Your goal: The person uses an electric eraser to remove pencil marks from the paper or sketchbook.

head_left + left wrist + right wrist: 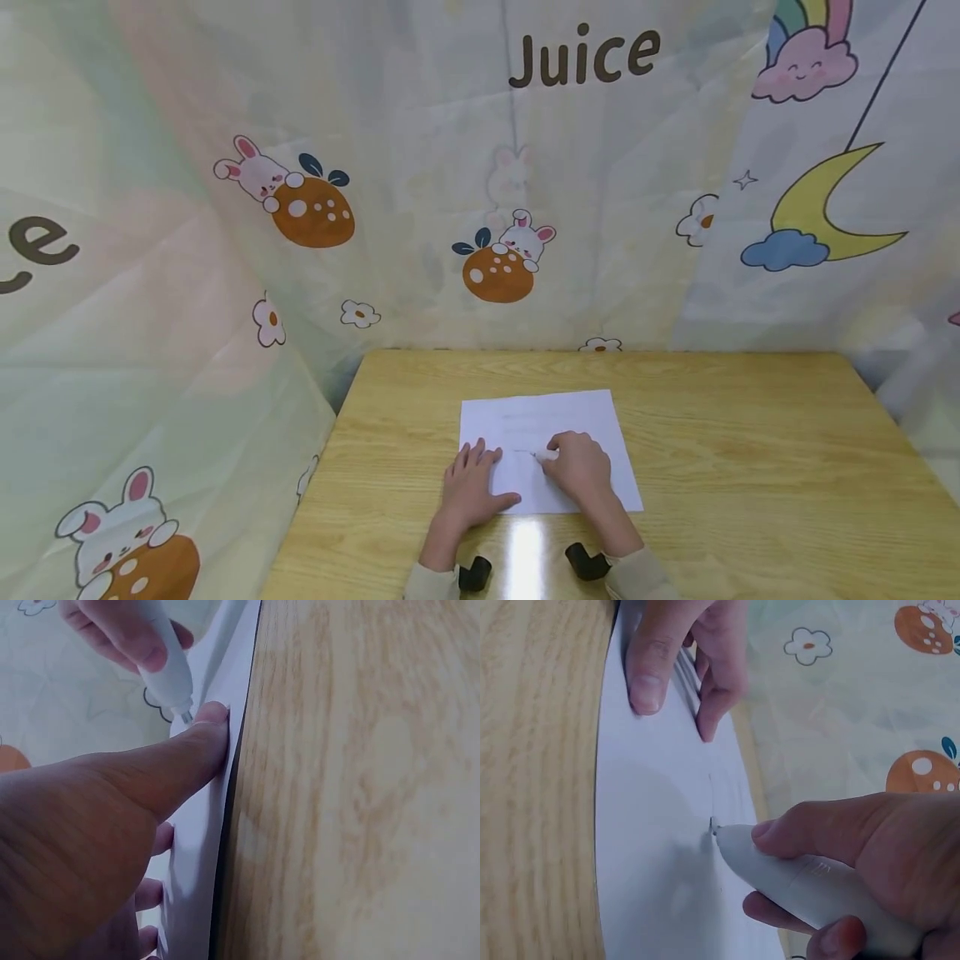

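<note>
A sheet of white paper (551, 492) lies on the wooden table. My right hand (583, 471) grips a thick white pen-shaped tool (787, 881), thumb on one side and fingers curled on the other. Its narrow metal tip meets the paper at the end of a thin line (711, 791); the tool's exact kind is unclear. With fingers spread, my left hand (471, 490) rests on the paper's left part, thumb near the front edge. In the left wrist view, the tool (171, 679) appears beyond the left thumb.
Several faint lines (536, 417) run across the paper's upper part. The wooden table (757, 467) extends on both sides. Behind it hangs a printed cloth (420, 250). Black wrist-camera pieces (587, 562) sit by both sleeves.
</note>
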`<state>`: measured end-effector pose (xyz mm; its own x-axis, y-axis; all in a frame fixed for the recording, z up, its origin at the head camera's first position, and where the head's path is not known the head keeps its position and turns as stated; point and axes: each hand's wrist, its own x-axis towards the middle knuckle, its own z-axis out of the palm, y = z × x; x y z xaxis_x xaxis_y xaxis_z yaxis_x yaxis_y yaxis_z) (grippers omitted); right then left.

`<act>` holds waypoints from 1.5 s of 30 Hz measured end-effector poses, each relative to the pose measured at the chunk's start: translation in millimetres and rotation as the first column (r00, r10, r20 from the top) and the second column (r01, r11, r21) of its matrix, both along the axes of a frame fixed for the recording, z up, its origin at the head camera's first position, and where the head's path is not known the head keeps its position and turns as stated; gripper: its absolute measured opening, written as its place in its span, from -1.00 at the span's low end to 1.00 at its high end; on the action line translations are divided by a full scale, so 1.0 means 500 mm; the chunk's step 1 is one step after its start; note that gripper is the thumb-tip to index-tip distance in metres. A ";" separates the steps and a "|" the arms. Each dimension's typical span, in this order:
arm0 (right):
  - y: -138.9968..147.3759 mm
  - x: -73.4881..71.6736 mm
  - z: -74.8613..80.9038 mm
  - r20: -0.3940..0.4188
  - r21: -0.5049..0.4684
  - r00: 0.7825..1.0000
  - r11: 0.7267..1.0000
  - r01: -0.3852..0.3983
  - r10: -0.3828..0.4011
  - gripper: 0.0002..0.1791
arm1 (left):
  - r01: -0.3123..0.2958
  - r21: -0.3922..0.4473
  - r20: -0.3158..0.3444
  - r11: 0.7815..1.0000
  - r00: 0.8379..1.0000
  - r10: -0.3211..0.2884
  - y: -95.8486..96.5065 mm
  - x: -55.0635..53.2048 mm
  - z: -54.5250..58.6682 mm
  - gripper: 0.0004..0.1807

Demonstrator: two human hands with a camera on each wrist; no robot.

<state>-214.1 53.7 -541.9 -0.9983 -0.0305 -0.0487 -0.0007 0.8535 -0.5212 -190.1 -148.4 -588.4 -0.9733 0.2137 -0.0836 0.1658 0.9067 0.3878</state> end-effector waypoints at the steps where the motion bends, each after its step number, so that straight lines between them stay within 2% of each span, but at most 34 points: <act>1: -0.001 -0.001 -0.001 -0.009 -0.005 1.000 1.000 -0.001 0.001 -0.76 | -0.002 0.003 -0.002 1.000 1.000 0.002 0.000 0.000 0.001 -0.07; 13: -0.005 0.001 -0.001 -0.028 0.008 1.000 1.000 -0.013 0.014 -0.77 | 0.002 0.001 -0.019 1.000 1.000 -0.002 -0.001 0.002 -0.004 -0.08; 15: -0.003 0.004 0.001 -0.019 0.016 1.000 1.000 -0.001 0.001 -0.77 | 0.010 0.005 -0.029 1.000 1.000 -0.010 0.001 0.003 -0.004 -0.08; 19: 0.000 0.005 0.003 0.016 0.024 1.000 1.000 0.001 -0.001 -0.77 | 0.013 0.002 -0.004 1.000 1.000 -0.013 0.006 0.004 -0.002 -0.08; 24: 0.000 -0.003 0.007 -0.013 0.019 1.000 1.000 -0.011 0.011 -0.76 | 0.011 0.020 -0.013 1.000 1.000 -0.011 0.009 -0.002 0.000 -0.08; 29: -0.002 -0.006 0.004 -0.004 0.011 1.000 1.000 -0.019 0.019 -0.78 | 0.008 0.001 -0.023 1.000 1.000 -0.008 0.003 -0.006 -0.003 -0.08; 33: -0.006 -0.008 0.001 -0.032 0.000 0.999 0.999 -0.035 0.035 -0.79 | 0.009 0.015 -0.035 1.000 0.999 -0.008 -0.003 -0.003 -0.004 -0.09; 39: -0.009 -0.001 0.000 0.013 -0.001 1.000 1.000 -0.027 0.027 -0.77 | 0.002 0.018 -0.007 1.000 1.000 -0.001 -0.006 0.004 -0.007 -0.08; 45: -0.013 -0.002 0.003 -0.009 -0.010 0.999 0.999 -0.031 0.031 -0.77 | 0.011 0.024 -0.023 1.000 1.000 -0.011 -0.007 0.005 -0.008 -0.09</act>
